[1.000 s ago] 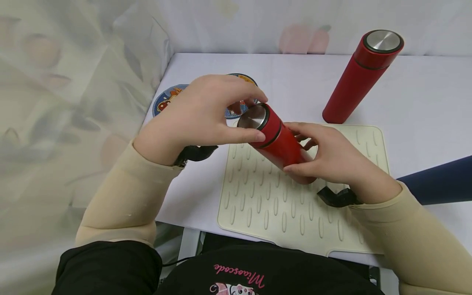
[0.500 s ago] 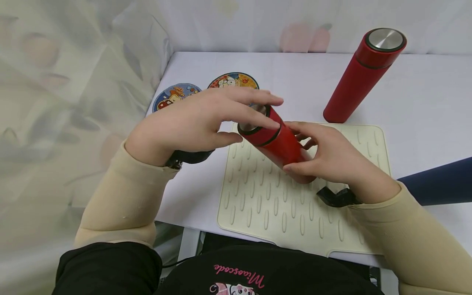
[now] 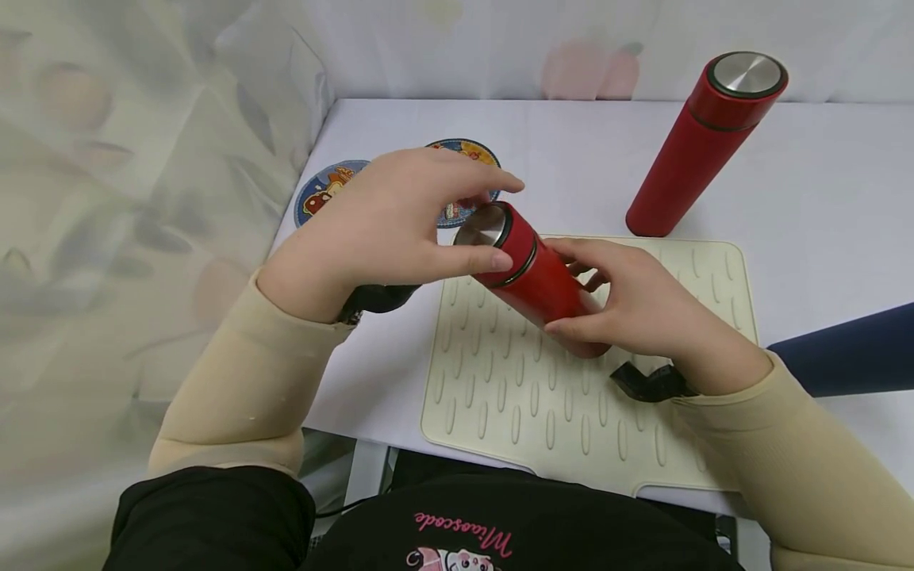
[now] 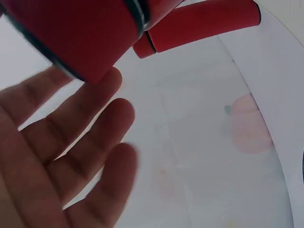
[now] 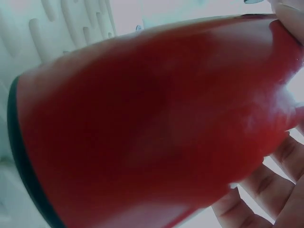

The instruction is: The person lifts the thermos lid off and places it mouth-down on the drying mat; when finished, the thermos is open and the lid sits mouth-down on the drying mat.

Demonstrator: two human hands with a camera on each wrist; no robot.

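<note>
Right now the person's right hand [image 3: 628, 305] is wrapped around the body of a red cylindrical flask with a brushed steel cap top [image 3: 531, 274], fingers and thumb curled on its lower half, holding it tilted above a cream ribbed silicone mat [image 3: 543, 412] with its capped end pointing up and to the left. The left hand [image 3: 389, 222] is at that capped end, thumb under the red cap's rim and fingers arched over the steel top; from the wrist view the fingers [image 4: 90, 128] look fairly straight and spread beside the cap, so the grip seems light. A second red flask with a steel top [image 3: 703, 139] stands upright on the white table [image 3: 821, 198], just beyond the mat's far edge. Two round cartoon-printed coasters [image 3: 324, 186] lie behind the left hand.
</note>
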